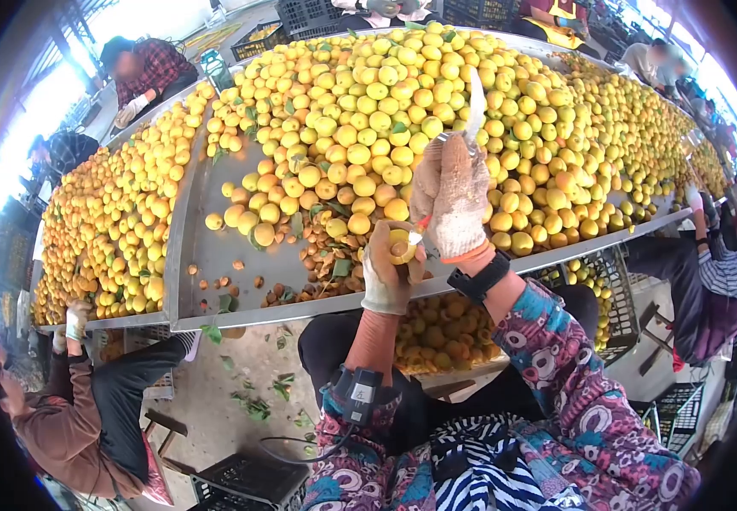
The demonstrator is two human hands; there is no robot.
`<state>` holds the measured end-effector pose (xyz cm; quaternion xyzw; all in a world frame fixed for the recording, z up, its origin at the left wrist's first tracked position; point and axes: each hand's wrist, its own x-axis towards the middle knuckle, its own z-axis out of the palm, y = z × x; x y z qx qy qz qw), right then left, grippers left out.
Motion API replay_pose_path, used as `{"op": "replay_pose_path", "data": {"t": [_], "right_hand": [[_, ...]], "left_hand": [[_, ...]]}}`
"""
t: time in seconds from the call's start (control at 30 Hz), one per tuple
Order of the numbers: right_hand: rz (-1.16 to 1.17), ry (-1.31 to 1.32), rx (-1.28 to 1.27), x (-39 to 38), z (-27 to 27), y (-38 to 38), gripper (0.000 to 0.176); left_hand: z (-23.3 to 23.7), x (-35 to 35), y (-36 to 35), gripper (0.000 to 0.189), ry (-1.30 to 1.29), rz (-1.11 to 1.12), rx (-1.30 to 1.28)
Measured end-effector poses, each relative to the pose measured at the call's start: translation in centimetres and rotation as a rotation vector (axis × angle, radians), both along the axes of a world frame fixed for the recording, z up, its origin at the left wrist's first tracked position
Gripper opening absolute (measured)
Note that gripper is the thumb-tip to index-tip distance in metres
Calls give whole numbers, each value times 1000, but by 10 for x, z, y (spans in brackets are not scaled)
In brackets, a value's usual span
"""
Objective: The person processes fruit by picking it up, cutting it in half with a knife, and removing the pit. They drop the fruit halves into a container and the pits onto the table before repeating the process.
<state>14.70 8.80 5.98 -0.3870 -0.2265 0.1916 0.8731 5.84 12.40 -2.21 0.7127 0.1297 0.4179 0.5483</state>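
Left hand (pixel 388 274) closed on fruit (pixel 403 244), touching the right hand (pixel 452 200) just above it. Right hand fisted on knife (pixel 476 104), blade pointing up, away from fruit. Pile (pixel 368 94) beyond on counter (pixel 215 247).

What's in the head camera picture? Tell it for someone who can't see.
A gloved left hand holds a yellow fruit while the gloved right hand grips a knife, blade up. Behind them a metal table is heaped with yellow fruits, with other people around it.
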Motion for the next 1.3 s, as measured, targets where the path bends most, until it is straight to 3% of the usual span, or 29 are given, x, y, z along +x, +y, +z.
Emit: {"op": "replay_pose_path", "data": {"t": [0.1, 0.17, 0.2, 0.27, 0.33, 0.4, 0.5, 0.6, 0.7, 0.73, 0.8, 0.83, 0.87, 0.9, 1.0, 1.03, 1.07, 1.1, 1.13, 1.17, 1.23, 1.3], "right_hand": [[61, -19, 21, -5, -3, 6, 27], [125, -12, 48, -11, -7, 5, 22], [103, -60, 12, -13, -10, 4, 21], [63, -154, -56, -17, -15, 6, 20], [89, -121, -27, -16, -25, 11, 20], [303, -37, 41, -9, -28, 1, 24], [334, 251, 82, -14, -29, 5, 21], [79, -384, -139, -19, -40, 5, 23], [197, -257, -119, -22, -44, 9, 21], [250, -142, -40, -20, -47, 14, 20], [370, 366, 162, -20, -45, 14, 24], [296, 438, 166, -15, -53, 20, 25], [622, 458, 392, -6, -66, 25, 26], [945, 465, 623, 8, -81, 30, 27], [887, -321, 348, 47, -100, 50, 39], [352, -566, 41, 31, -108, 51, 42], [342, -453, 28, 23, -111, 47, 42], [328, -336, 21, 5, -94, 42, 43], [310, -219, 21, -13, -77, 37, 44], [680, 70, 332, 9, -85, 47, 37], [759, 261, 205, 17, -70, 26, 27], [460, 263, -24, 9, -57, 26, 28]], "left_hand": [[12, -3, 1, 49, 7, -155, -509], [4, -6, 5, 52, 6, -218, -559], [-4, -9, 6, 48, -6, -187, -382], [-13, -12, 11, 48, 6, -231, -438], [-7, -10, 20, 55, 51, -381, -908], [-9, -11, 23, 50, 51, -412, -943], [-10, 3, 7, 46, -18, -147, -1004], [-5, 2, 7, 36, 47, -173, -1250], [-11, 10, 5, 32, 87, -63, -1384], [-12, 8, 5, 33, 124, -37, -1352], [-19, 7, 5, 34, 201, 9, -1288], [-36, 14, 13, 28, 137, -14, -1126], [-54, 16, 15, 27, 236, -14, -1002], [-42, 12, 17, 26, 331, -17, -876], [-56, 6, 16, 21, 274, 6, -465], [-59, 14, 14, 21, 186, -19, -846], [-62, 19, 13, 21, 85, -39, -1222], [-37, 14, 9, 19, -43, -35, -1400], [-59, 16, 16, 22, 76, -41, -1101], [-97, 21, 28, 27, 191, -48, -800], [-96, 20, 29, 30, 148, -94, -542], [-92, 19, 30, 33, 128, -107, -439]]}}
